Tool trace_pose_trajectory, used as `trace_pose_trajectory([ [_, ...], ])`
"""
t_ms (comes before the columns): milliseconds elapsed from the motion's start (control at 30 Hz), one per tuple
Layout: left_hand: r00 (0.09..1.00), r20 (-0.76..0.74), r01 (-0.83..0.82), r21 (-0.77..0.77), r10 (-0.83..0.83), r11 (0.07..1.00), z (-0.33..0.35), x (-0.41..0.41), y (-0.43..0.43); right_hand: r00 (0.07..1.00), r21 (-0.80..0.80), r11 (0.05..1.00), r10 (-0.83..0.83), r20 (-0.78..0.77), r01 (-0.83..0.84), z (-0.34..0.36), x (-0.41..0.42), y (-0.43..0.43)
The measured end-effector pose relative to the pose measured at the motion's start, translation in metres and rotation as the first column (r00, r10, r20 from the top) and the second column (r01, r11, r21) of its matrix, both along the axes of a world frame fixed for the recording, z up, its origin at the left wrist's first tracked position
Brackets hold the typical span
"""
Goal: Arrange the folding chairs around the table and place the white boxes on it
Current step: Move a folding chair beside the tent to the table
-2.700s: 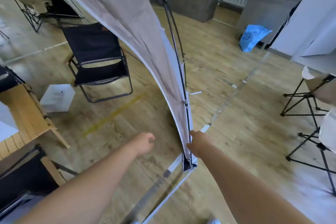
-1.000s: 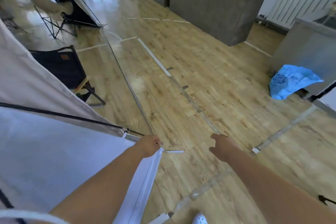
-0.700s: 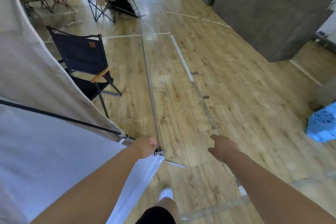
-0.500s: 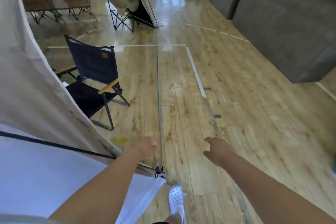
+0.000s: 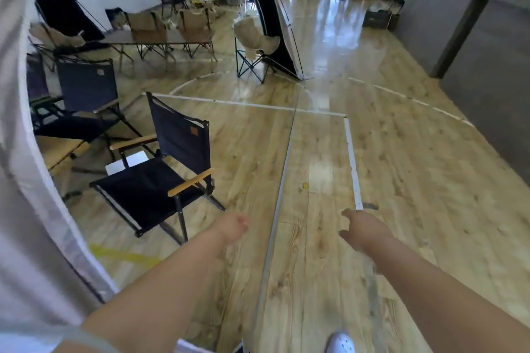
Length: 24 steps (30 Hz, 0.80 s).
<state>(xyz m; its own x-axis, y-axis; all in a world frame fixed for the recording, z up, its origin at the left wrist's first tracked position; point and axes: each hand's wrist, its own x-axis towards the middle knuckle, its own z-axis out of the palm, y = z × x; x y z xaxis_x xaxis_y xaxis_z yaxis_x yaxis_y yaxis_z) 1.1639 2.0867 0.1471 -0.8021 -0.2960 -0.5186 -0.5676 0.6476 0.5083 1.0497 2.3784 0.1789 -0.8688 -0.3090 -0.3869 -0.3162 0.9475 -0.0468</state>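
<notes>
A black folding chair [image 5: 160, 180] with wooden armrests stands on the floor just left of and beyond my left hand [image 5: 233, 228]. The hand's fingers are curled shut with nothing in them. My right hand [image 5: 360, 228] hangs over bare floor, empty, with its fingers loosely apart. Behind that chair a white box [image 5: 130, 162] lies on the floor, partly hidden by the armrest. A second black folding chair [image 5: 84, 100] stands farther back on the left. A low wooden table [image 5: 58, 152] shows at the left, cut off by the tent fabric.
A white tent wall [image 5: 25, 195] fills the left edge. Beige chairs and a cot [image 5: 160, 37] stand at the back, with a beige chair [image 5: 255, 46] beside a dark arched tent [image 5: 272, 8]. A grey counter [image 5: 487, 60] runs along the right. My white shoe [image 5: 341, 342] is below.
My left hand has let go of the tent's corner and moved off it. The view has lifted and the black chair has come closer. My right hand stays empty.
</notes>
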Motion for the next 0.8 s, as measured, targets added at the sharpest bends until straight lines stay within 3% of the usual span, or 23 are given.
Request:
trace_pose_trajectory([
  [300, 0.98, 0.017, -0.194, -0.121, 0.197, 0.974, 0.002, -0.13, -0.021, 0.963, -0.089, 0.96, 0.268, 0.017, -0.265, 0.001, -0.209, -0.057],
  [467, 0.923, -0.024, -0.385, -0.119, 0.385, 0.915, 0.023, -0.193, -0.015, 0.913, -0.038, 0.913, 0.407, 0.027, -0.406, 0.017, -0.31, -0.09],
  [800, 0.784, -0.005, -0.618, -0.097, 0.62, 0.78, 0.008, -0.244, -0.048, 0.775, -0.023, 0.78, 0.623, 0.107, -0.625, 0.009, -0.387, -0.179],
])
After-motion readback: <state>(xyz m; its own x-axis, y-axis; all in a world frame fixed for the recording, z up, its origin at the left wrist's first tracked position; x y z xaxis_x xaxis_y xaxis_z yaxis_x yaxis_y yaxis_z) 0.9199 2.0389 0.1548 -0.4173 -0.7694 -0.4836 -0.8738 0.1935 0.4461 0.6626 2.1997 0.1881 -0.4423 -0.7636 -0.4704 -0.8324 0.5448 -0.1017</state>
